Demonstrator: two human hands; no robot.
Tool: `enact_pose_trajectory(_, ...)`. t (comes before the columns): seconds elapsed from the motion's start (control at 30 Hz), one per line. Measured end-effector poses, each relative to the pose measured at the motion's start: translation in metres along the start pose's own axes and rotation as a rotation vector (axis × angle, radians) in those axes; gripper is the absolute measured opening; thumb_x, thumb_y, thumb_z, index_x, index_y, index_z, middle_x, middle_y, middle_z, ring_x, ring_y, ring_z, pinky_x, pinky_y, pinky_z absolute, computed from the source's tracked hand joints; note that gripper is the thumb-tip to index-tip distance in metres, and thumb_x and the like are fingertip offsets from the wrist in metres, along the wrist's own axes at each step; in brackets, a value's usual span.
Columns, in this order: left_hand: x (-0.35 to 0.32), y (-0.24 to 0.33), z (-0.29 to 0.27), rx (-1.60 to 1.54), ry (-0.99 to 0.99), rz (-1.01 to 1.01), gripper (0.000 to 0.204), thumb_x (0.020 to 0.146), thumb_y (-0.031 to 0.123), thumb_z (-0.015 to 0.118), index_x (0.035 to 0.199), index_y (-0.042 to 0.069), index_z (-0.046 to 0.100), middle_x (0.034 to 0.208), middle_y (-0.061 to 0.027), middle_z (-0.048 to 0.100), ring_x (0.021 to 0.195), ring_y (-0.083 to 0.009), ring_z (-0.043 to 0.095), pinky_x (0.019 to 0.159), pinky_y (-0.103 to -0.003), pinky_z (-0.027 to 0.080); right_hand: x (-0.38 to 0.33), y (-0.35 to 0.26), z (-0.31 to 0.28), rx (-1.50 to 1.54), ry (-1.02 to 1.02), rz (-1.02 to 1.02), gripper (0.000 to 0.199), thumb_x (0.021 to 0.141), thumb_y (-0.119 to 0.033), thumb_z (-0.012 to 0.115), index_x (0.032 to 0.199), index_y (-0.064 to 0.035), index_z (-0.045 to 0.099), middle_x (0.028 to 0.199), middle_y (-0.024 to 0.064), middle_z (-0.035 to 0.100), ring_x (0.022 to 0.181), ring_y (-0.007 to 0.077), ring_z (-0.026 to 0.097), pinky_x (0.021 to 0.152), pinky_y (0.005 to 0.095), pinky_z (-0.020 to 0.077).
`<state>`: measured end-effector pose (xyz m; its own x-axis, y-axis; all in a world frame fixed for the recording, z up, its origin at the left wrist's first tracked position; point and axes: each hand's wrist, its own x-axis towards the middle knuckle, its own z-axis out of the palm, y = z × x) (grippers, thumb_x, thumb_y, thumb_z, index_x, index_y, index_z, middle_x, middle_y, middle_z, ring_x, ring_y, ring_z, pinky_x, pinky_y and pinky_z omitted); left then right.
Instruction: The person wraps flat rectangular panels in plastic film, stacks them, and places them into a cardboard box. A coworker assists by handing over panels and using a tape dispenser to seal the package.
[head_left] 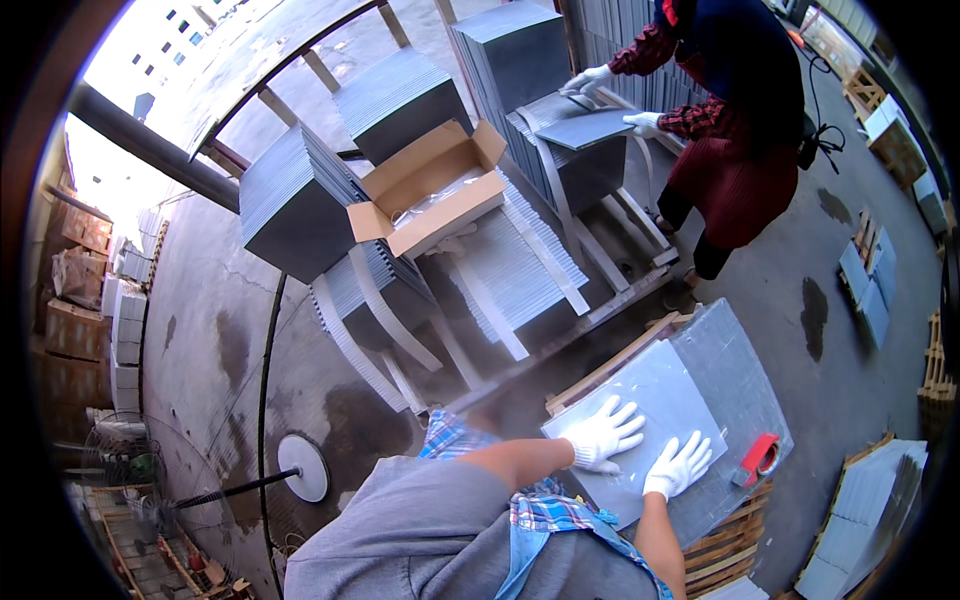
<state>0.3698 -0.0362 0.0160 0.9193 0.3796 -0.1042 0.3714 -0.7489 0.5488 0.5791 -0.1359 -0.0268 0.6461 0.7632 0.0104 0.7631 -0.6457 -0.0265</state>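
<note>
A light grey flat slab (660, 385), with a shiny plastic-like surface, lies over a darker grey sheet (725, 350). In a white glove, my left hand (605, 437) rests flat on the slab with its fingers spread. My right hand (678, 467), gloved too, lies flat on it near the right edge, fingers apart. Neither holds anything. To the right of my right hand, a red tape dispenser (757, 460) sits on the darker sheet. Below the stack, the slats of a wooden pallet (735, 540) show.
Beyond the slab stands a rack of grey tile stacks (400, 95), with an open cardboard box (440, 228) on top. A co-worker (735, 130) in white gloves holds a grey tile (590, 128). A round white fan base (303, 468) is at left; another loaded pallet (865, 520) stands right.
</note>
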Motion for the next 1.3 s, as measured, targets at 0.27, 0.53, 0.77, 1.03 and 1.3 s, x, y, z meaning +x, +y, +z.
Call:
enact_pose_trajectory(0.27, -0.002, -0.001, 0.005, -0.021, 0.018, 0.003, 0.083, 0.08, 0.05, 0.071, 0.145, 0.006, 0.044, 0.157, -0.0208, 0.032, 0.149, -0.042, 0.021, 0.118, -0.066, 0.015, -0.002, 0.002, 0.005, -0.056, -0.007, -0.013, 0.058, 0.102, -0.046, 0.042, 0.147, -0.0094, 0.046, 0.156, 0.0188, 0.037, 0.143, 0.0384, 0.033, 0.118, 0.0519, 0.023)
enact_pose_trajectory(0.53, -0.006, -0.004, 0.02, -0.035, 0.092, -0.001, 0.082, 0.077, 0.052, 0.071, 0.143, 0.008, 0.049, 0.155, -0.0199, 0.036, 0.148, -0.0421, 0.021, 0.118, -0.065, 0.012, -0.003, 0.014, 0.019, -0.074, 0.046, -0.084, 0.058, 0.104, -0.047, 0.04, 0.149, -0.0105, 0.044, 0.155, 0.0191, 0.038, 0.142, 0.039, 0.035, 0.116, 0.0512, 0.0274)
enact_pose_trajectory(0.77, -0.007, -0.009, 0.024, -0.135, 0.351, -0.155, 0.075, 0.08, 0.048, 0.071, 0.141, 0.01, 0.05, 0.151, -0.0221, 0.039, 0.146, -0.0432, 0.027, 0.117, -0.065, 0.017, 0.002, 0.011, 0.019, -0.093, 0.107, -0.148, 0.057, 0.103, -0.046, 0.045, 0.147, -0.0106, 0.046, 0.152, 0.0184, 0.043, 0.137, 0.039, 0.041, 0.112, 0.0506, 0.0335)
enact_pose_trajectory(1.03, 0.017, -0.025, -0.002, 0.074, 0.429, -0.391, 0.068, 0.083, 0.044, 0.069, 0.138, 0.009, 0.052, 0.143, -0.0232, 0.044, 0.132, -0.0444, 0.039, 0.107, -0.06, 0.029, 0.002, 0.008, 0.017, 0.001, 0.045, -0.037, 0.059, 0.099, -0.048, 0.048, 0.148, -0.0146, 0.044, 0.155, 0.0175, 0.037, 0.144, 0.0385, 0.031, 0.119, 0.0538, 0.0226)
enact_pose_trajectory(1.3, 0.008, -0.028, -0.015, 0.085, 0.366, -0.371, 0.068, 0.083, 0.041, 0.07, 0.135, 0.003, 0.049, 0.137, -0.0226, 0.046, 0.118, -0.0381, 0.046, 0.095, -0.047, 0.039, -0.002, 0.009, 0.013, 0.022, 0.068, -0.025, 0.062, 0.098, -0.049, 0.049, 0.148, -0.0114, 0.044, 0.153, 0.0178, 0.041, 0.142, 0.0388, 0.034, 0.119, 0.0538, 0.0228)
